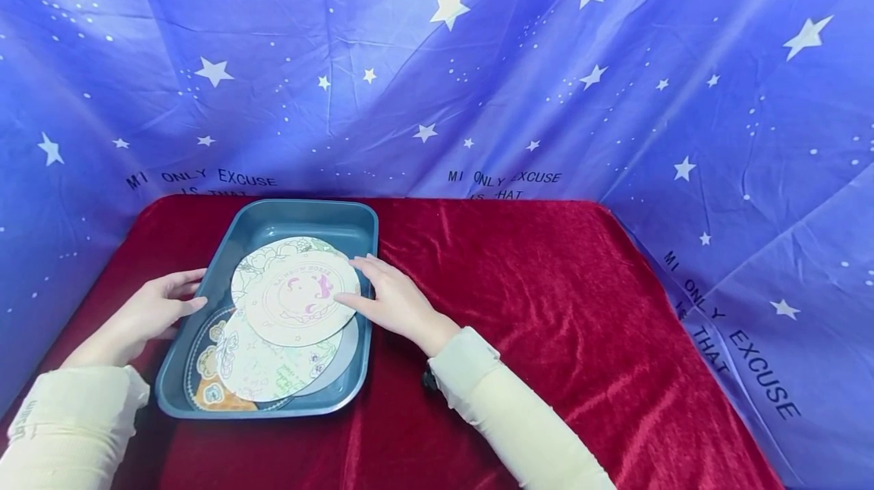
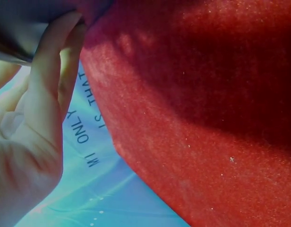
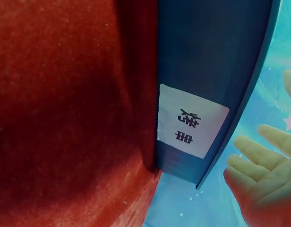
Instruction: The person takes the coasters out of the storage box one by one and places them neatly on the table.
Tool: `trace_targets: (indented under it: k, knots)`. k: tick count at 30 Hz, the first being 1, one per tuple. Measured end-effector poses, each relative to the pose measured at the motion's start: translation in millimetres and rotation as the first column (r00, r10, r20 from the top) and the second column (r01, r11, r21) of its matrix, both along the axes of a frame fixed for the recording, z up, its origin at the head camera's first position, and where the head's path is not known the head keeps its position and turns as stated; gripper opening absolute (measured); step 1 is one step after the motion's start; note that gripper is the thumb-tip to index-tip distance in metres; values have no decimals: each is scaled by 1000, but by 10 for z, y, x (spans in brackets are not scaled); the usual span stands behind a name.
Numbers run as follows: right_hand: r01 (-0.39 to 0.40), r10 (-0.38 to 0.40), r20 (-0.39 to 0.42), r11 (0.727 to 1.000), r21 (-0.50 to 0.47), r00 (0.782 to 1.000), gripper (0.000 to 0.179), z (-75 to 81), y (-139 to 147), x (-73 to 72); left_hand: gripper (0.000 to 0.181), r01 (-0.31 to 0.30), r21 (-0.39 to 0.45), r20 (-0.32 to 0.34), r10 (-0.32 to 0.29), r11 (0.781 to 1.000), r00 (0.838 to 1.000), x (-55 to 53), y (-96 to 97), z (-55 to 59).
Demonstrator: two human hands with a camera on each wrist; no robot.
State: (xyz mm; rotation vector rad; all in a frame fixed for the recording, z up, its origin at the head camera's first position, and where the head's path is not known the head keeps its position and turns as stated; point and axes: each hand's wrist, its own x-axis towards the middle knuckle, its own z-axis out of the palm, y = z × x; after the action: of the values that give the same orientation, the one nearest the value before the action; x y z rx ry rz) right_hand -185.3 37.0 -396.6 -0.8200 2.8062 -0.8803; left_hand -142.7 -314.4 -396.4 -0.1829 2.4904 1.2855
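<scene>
A deep blue rectangular tray (image 1: 307, 211) stands on the table and holds several overlapping flat round discs. On top lies a cream disc with a pink drawing (image 1: 283, 315). Under it show a leafy disc (image 1: 246, 270), a disc with green and pink sketches (image 1: 253, 369) and a brown patterned disc (image 1: 205, 380). My left hand (image 1: 160, 304) holds the tray's left side, thumb at the rim and fingers along the outer wall. Over the right rim reaches my right hand (image 1: 396, 296), fingers extended, thumb tip at the cream disc's edge. The right wrist view shows its palm bare.
A dark red velvet cloth (image 1: 519, 308) covers the table and stretches to the right of the tray. Blue star-printed curtains (image 1: 382, 111) hang behind and at both sides. A white label with black characters (image 3: 192, 120) is stuck on the tray's outer wall.
</scene>
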Motion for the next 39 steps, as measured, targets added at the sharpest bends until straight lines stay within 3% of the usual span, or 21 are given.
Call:
trace_targets:
  k: [11,22,30,39]
  knots:
    - [-60,62,-27,996,60,998,67,9,-168,-96,67,-3,6,-8,3,1000,1000,7,15,-12]
    - [-114,118,-7,967,228,993,69,31,-368,-183,66,0,-6,-13,0,1000,1000,17,26,-5]
    - [-97,113,-21,921,377,993,70,2,-517,-287,65,14,-48,-40,-16,999,999,13,46,3]
    - [-7,13,-8,856,517,1000,68,6,-659,-340,66,11,-54,-52,-14,998,999,27,47,-36]
